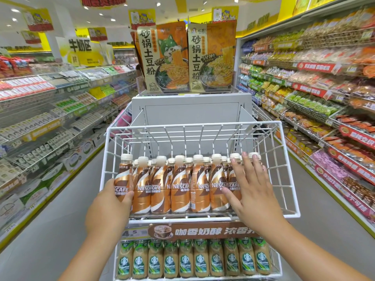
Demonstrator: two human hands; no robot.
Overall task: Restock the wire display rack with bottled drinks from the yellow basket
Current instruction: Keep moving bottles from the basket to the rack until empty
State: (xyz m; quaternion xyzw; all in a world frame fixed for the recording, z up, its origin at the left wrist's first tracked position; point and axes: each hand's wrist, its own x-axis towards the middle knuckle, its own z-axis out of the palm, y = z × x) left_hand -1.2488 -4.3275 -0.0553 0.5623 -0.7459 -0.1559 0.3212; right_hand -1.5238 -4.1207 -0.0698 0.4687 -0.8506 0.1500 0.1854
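Wire display rack (pixel 288 169), white, upper tier: front rows hold brown-and-cream coffee bottles (pixel 180 185) standing upright, caps on, labels facing me; the back of the tier and its right front corner are bare. Lower tier carries a full row of green-labelled bottles (pixel 203 260). Yellow basket: not in view.

Step in hand, as I judge it: seating and squaring a newly placed bottle. My left hand (pixel 110 201) has its fingers closed round the end bottle (pixel 122 179) at the left front corner of the tier. My right hand (pixel 248 189) lies flat, fingers spread and gripping nothing, pressed on the bottles near the right end of the row.

Next move calls for letting go left, then closing the row leftward so no gap stands
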